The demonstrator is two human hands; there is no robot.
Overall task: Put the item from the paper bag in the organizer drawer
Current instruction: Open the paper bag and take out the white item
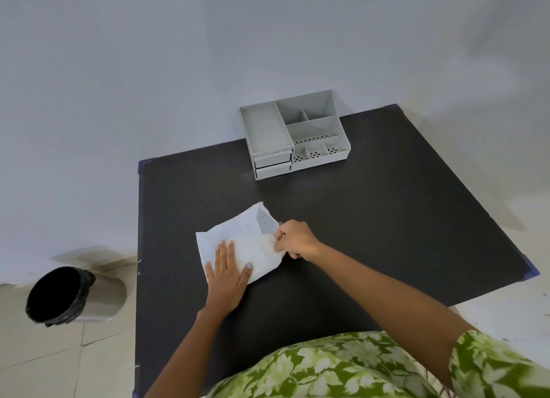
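A white paper bag (238,240) lies flat on the black table (387,219), its open mouth facing right. My left hand (227,274) presses flat on the bag's near corner, fingers spread. At the mouth, my right hand (294,238) has its fingers curled around the bag's edge, over a pale item (268,239) that is barely visible inside. The grey organizer (293,135) stands at the table's far edge, with two small drawers (273,164) stacked at its front left, both closed.
A steel bin with a black liner (59,296) stands on the tiled floor to the left of the table. A plain wall rises behind the organizer. My green floral clothing (342,368) fills the bottom of the view.
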